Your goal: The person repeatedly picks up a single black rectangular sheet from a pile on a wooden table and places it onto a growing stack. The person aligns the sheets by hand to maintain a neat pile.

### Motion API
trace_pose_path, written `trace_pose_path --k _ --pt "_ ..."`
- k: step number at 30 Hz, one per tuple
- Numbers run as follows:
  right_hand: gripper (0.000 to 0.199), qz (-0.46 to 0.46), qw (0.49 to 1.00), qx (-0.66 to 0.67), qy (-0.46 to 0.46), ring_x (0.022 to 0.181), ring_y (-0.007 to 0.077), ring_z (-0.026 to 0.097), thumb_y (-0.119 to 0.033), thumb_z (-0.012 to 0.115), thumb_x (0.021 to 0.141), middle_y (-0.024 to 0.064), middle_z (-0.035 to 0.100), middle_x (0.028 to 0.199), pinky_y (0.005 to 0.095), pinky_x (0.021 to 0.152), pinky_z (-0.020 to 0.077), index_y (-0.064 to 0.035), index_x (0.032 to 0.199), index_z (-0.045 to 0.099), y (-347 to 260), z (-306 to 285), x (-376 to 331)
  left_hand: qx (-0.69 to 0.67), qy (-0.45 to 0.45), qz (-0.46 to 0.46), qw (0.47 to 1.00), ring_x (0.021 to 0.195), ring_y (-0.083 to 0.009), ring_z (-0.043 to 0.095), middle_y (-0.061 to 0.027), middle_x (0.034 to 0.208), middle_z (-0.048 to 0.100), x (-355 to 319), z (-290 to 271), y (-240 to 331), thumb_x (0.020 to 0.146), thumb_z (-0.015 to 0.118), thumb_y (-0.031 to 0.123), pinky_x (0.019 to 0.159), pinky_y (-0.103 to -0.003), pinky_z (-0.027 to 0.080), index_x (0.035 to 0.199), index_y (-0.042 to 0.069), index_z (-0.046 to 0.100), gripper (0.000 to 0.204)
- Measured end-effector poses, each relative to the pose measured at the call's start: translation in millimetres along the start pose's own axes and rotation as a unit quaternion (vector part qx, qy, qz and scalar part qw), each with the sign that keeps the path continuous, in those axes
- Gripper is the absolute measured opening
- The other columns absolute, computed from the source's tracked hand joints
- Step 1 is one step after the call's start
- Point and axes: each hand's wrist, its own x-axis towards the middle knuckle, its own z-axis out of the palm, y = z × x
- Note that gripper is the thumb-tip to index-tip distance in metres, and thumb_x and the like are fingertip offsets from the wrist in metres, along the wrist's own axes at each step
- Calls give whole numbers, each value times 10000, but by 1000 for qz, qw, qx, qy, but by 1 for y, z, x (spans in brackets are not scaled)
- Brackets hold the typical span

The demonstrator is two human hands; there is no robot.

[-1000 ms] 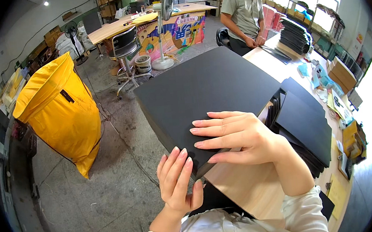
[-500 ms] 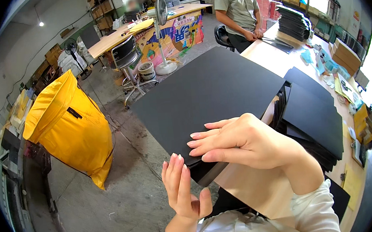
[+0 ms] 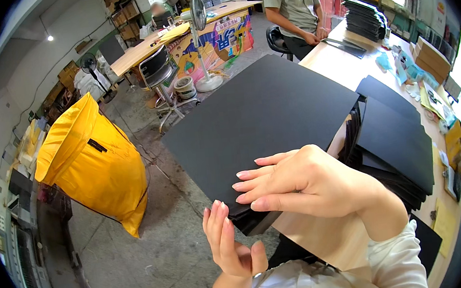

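Observation:
A large black board [image 3: 266, 108] lies before me on top of other black sheets, whose layered edges show at the near corner. My right hand [image 3: 305, 184] rests palm down on it near that corner, fingers stretched and slightly apart. Against the corner's left edge stand the upright fingertips of my left hand [image 3: 231, 242], its fingers straight and its thumb apart. Neither hand is wrapped round anything. To the right, a fanned pile of black boards [image 3: 394, 140] sits on the wooden table [image 3: 332, 239].
A big yellow sack [image 3: 98, 166] stands on the floor at the left. Beyond the boards are a swivel chair [image 3: 157, 76], a bucket [image 3: 184, 87] and a standing fan [image 3: 198, 15]. A person [image 3: 290, 15] sits by the table's far end, near a tall black stack [image 3: 365, 20].
The whole view has shifted slightly, with the sack and table now further right. My hands keep nearly the same places on the board. The left fingertips sit slightly lower against its edge.

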Motion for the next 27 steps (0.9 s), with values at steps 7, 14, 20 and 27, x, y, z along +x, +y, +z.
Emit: trace_pose_path --k 7,14,20,27 --pt "247 -13 1000 -16 -3 1086 286 658 -212 597 939 142 717 1053 407 1011 483 -16 989 738 6 1 -1 34 5 6 999 1294 -415 454 -262 1409 422 0 3 -1 998 439 381 1080 -530 371 1392 -84 396 611" --pt "273 -19 999 -33 -1 1098 285 653 -232 589 943 146 713 1068 390 1010 485 -7 988 737 5 0 -2 42 -12 -24 999 1321 -406 423 -251 1439 382 -4 1 3 1003 427 398 1086 -518 359 1422 -51 362 618" --pt "284 -22 999 -41 -3 1100 283 653 -250 605 935 150 712 1074 390 1005 489 -5 990 738 7 0 -2 36 -20 -31 999 1339 -404 404 -235 1453 366 -7 0 4 1008 416 379 1094 -523 349 1433 -17 327 588" --pt "281 -30 999 -36 -2 1094 282 656 -257 625 924 153 714 1062 394 1001 491 -8 987 738 8 0 -2 34 -24 -30 999 1355 -402 385 -234 1457 364 -8 0 4 1008 427 378 1107 -530 332 1435 3 320 578"
